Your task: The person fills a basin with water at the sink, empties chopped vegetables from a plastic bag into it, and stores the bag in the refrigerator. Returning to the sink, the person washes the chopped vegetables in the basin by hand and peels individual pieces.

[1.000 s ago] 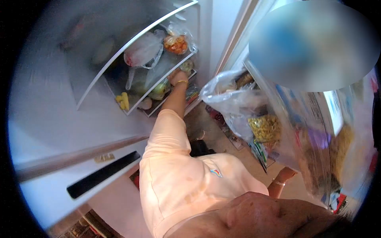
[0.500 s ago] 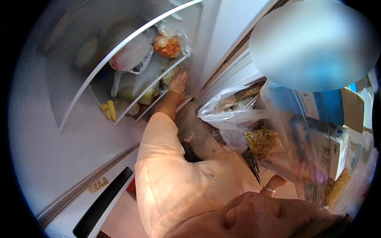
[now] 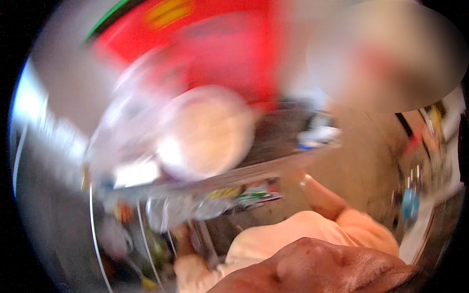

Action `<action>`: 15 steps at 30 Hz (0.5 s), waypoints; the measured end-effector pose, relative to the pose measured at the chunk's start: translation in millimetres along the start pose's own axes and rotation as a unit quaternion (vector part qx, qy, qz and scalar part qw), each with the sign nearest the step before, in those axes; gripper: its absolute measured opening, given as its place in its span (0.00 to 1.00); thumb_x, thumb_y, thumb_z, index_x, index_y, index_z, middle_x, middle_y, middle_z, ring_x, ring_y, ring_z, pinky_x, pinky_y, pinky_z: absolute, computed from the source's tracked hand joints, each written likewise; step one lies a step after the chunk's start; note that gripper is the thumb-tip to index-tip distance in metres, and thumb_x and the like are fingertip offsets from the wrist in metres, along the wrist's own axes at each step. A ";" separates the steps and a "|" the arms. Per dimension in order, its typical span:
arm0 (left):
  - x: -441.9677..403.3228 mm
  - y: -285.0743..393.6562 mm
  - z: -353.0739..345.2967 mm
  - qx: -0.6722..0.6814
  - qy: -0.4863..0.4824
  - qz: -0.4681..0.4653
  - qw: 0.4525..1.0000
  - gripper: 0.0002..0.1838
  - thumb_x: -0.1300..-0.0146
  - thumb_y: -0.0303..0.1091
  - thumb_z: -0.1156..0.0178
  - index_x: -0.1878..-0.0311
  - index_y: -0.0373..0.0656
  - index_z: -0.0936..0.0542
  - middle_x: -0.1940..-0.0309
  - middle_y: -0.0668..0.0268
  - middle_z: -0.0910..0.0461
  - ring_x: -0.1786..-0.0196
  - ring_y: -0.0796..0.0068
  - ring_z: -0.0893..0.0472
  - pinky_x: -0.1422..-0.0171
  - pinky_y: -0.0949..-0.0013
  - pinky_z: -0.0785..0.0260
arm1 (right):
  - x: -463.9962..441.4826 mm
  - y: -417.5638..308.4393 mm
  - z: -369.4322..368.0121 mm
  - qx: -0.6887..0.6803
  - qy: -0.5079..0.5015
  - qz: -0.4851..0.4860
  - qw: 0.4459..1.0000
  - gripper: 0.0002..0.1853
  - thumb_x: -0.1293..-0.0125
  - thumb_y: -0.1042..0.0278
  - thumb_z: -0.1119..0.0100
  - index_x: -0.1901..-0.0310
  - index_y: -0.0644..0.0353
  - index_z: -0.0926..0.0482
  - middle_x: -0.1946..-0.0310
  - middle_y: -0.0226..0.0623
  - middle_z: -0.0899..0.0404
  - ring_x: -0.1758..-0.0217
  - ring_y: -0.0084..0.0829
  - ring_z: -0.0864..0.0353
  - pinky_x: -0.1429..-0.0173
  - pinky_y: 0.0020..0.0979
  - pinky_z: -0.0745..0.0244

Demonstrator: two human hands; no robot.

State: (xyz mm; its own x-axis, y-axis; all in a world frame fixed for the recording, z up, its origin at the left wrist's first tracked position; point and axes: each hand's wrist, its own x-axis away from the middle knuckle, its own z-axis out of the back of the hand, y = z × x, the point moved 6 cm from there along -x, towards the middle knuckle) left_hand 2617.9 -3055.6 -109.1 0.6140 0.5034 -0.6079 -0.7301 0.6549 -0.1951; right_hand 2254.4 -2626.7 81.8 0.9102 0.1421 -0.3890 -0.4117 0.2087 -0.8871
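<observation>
Motion blur covers much of the head view. My left hand (image 3: 181, 234) is low at the left, among the white-railed shelves (image 3: 145, 239) of a fridge; its fingers are too smeared to read. Bagged food, including an orange-coloured bundle (image 3: 123, 213), lies near it on those shelves. Clear plastic packaging (image 3: 163, 212) is just above this hand. My right arm reaches up and inward, and my right hand (image 3: 299, 172) is a blur at the edge of a dark surface (image 3: 276, 139). Whether it touches or holds anything there is unclear.
On the dark surface stands a round white container (image 3: 210, 132) with a beige top, beside a pale plastic bag (image 3: 129, 107). Behind is a large red object (image 3: 229, 49). White items (image 3: 320, 134) sit at the surface's right end. A blue item (image 3: 410, 202) is far right.
The view has swung upward and away from the fridge, which now shows only at the lower left. My right arm has risen toward the dark surface. My left hand remains among the shelves.
</observation>
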 end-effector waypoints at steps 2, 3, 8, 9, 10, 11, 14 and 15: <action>10.0 27.8 21.9 -0.001 0.084 -0.048 0.995 0.30 0.37 0.55 0.47 0.35 0.52 0.34 0.45 0.62 0.27 0.48 0.65 0.24 0.45 0.56 0.31 | -4.9 -8.9 -7.2 -0.187 -0.032 -0.063 0.980 0.21 0.37 0.70 0.44 0.43 0.50 0.35 0.58 0.29 0.32 0.57 0.21 0.34 0.52 0.23 0.31; 15.5 39.4 28.1 0.044 0.087 -0.062 0.993 0.30 0.37 0.55 0.47 0.36 0.52 0.34 0.45 0.62 0.26 0.48 0.65 0.24 0.45 0.56 0.31 | -6.5 -18.4 -19.5 -0.302 -0.078 -0.094 0.945 0.22 0.37 0.70 0.44 0.42 0.50 0.35 0.57 0.28 0.32 0.57 0.21 0.34 0.52 0.22 0.31; -10.9 226.6 32.6 0.241 -0.058 -0.190 0.950 0.28 0.37 0.54 0.47 0.37 0.52 0.32 0.45 0.63 0.26 0.47 0.66 0.24 0.45 0.57 0.31 | 6.7 -81.4 18.4 -0.172 -0.229 0.068 0.956 0.24 0.35 0.64 0.46 0.40 0.64 0.38 0.47 0.41 0.31 0.44 0.31 0.32 0.38 0.33 0.36; -20.2 266.3 29.0 0.268 -0.102 -0.222 0.932 0.27 0.37 0.54 0.47 0.38 0.53 0.32 0.45 0.64 0.26 0.47 0.66 0.24 0.46 0.58 0.31 | 14.4 -71.1 9.1 -0.197 -0.298 0.042 0.933 0.32 0.36 0.69 0.43 0.34 0.61 0.45 0.39 0.41 0.36 0.33 0.31 0.41 0.31 0.33 0.43; -29.9 313.4 41.5 0.289 -0.148 -0.252 0.912 0.27 0.37 0.53 0.47 0.38 0.53 0.32 0.45 0.64 0.26 0.47 0.66 0.24 0.46 0.58 0.31 | 9.9 -84.7 45.0 -0.112 -0.348 0.086 0.927 0.25 0.37 0.70 0.44 0.38 0.61 0.37 0.40 0.44 0.33 0.36 0.36 0.36 0.34 0.34 0.38; -34.0 358.0 51.9 0.308 -0.193 -0.281 0.888 0.27 0.37 0.53 0.47 0.38 0.53 0.31 0.45 0.64 0.26 0.47 0.66 0.24 0.46 0.58 0.31 | 12.5 -67.2 65.3 -0.075 -0.398 0.135 0.905 0.20 0.36 0.69 0.44 0.43 0.61 0.32 0.42 0.44 0.31 0.39 0.39 0.32 0.38 0.35 0.35; -41.3 487.1 76.4 0.345 -0.326 -0.340 0.812 0.25 0.37 0.53 0.47 0.39 0.53 0.30 0.45 0.65 0.26 0.46 0.67 0.24 0.46 0.59 0.31 | 19.9 -28.4 156.5 0.053 -0.446 0.114 0.886 0.11 0.37 0.65 0.46 0.57 0.61 0.23 0.55 0.41 0.23 0.54 0.42 0.24 0.50 0.37 0.29; -40.8 528.6 84.6 0.350 -0.367 -0.352 0.787 0.25 0.37 0.52 0.47 0.39 0.53 0.30 0.45 0.65 0.26 0.46 0.67 0.24 0.46 0.59 0.31 | 17.5 6.3 186.6 0.059 -0.398 0.085 0.912 0.09 0.38 0.66 0.47 0.61 0.61 0.23 0.63 0.43 0.23 0.60 0.42 0.24 0.54 0.38 0.29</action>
State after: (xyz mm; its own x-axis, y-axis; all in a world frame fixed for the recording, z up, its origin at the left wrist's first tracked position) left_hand 2232.3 -2682.2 -122.3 0.9876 -0.1020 0.1194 0.0553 0.9376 0.3434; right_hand 2259.3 -2442.3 115.7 0.5316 0.8290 -0.1737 -0.5889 0.2143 -0.7793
